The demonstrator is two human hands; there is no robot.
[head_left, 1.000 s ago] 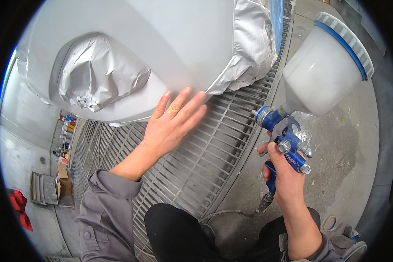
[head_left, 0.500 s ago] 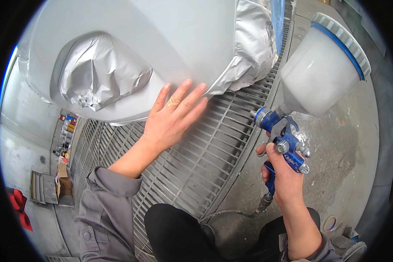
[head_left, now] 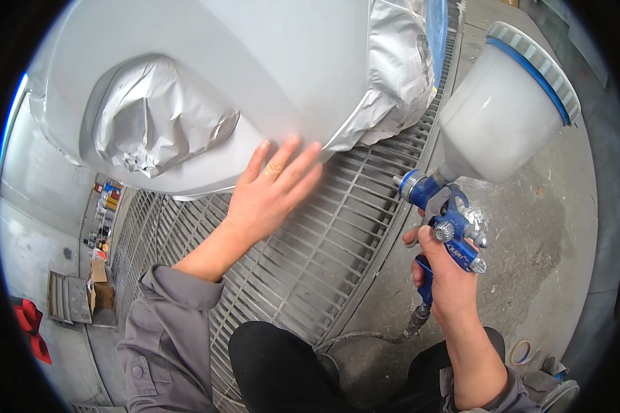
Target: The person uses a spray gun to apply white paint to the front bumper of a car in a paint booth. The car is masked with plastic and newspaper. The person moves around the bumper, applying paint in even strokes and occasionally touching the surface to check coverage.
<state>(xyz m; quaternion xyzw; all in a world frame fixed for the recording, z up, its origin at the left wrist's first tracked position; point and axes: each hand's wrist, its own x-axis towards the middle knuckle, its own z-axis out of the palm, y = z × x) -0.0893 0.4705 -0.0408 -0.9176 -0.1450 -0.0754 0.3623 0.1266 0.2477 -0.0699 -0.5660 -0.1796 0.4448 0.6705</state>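
A light grey car bumper [head_left: 296, 62] fills the upper left. Crumpled silver masking [head_left: 162, 113] covers its recessed opening, and more silver masking sheet [head_left: 396, 76] wraps its right side. My left hand [head_left: 272, 186] lies at the bumper's lower edge with its fingers spread, the fingertips over the surface; whether they touch it I cannot tell. Wrapped around the handle of a blue spray gun [head_left: 444, 220] is my right hand [head_left: 448, 275]. The gun's nozzle points left toward the bumper. On top sits a tilted translucent paint cup [head_left: 503, 110] with a white ribbed lid and blue ring.
Metal floor grating [head_left: 310, 255] runs under the bumper. An air hose [head_left: 365, 336] trails from the gun between my knees. At far left stand an open cardboard box [head_left: 102, 292] and several small cans [head_left: 110, 199]. A tape roll [head_left: 520, 352] lies at lower right.
My left hand has shifted slightly down along the bumper's edge. The spray gun in my right hand has moved a little to the left.
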